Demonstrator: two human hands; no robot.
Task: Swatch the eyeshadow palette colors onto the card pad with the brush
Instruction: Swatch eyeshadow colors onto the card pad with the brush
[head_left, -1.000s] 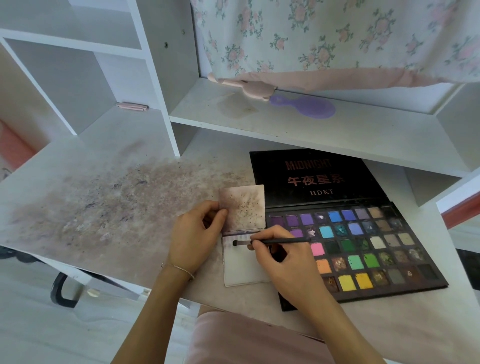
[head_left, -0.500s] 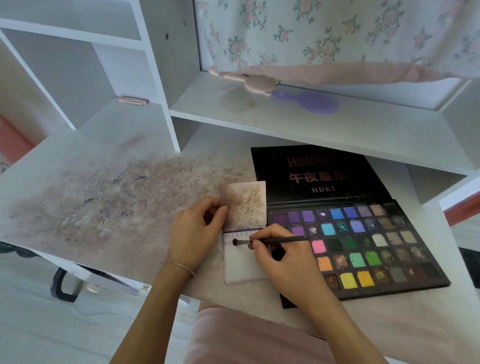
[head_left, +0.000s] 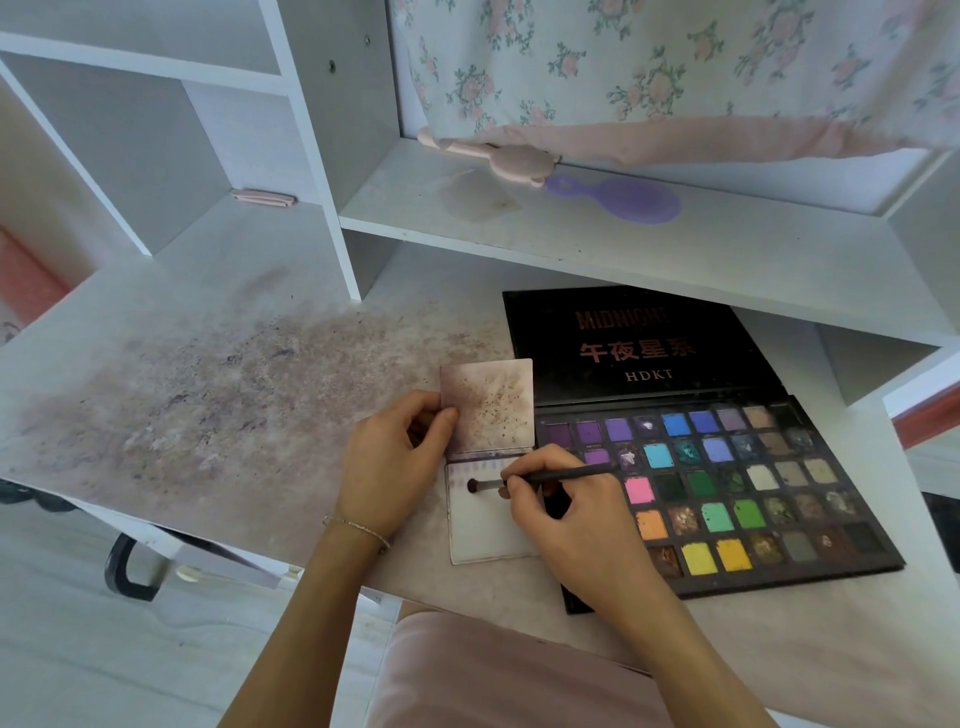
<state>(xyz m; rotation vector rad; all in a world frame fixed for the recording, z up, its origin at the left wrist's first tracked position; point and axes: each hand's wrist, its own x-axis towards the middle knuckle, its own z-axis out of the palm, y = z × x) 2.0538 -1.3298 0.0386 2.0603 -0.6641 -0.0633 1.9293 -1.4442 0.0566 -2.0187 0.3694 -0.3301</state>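
While the brush (head_left: 540, 479) lies nearly level across the open sheet of the card pad (head_left: 488, 525), little has shifted over the last second: its dark tip sits at about the same spot near the sheet's upper left, and the head camera has only drifted slightly. Right hand (head_left: 576, 519) pinches the handle between thumb and fingers (head_left: 511, 486), curled tight. Left hand (head_left: 395, 462) holds up the flipped cover sheet (head_left: 488, 405), thumb pressed on its left edge, the other fingers behind it.

Judgement: a swatch stroke is in progress or just being set down; a faint row of pale purple marks runs along the sheet's top, most of the sheet still bare, so the task looks early.

Eyeshadow palette (head_left: 717, 483) lies open on the table (head_left: 208, 395), touching or just beside the pad's right edge, lid flat behind it.

Around: pigment dust stains the table left of the pad. Purple hairbrush (head_left: 623, 200) and pink comb-like item (head_left: 498, 158) on the shelf above, well apart. Nothing blocks the sheet; the right hand covers the palette's near-left pans.
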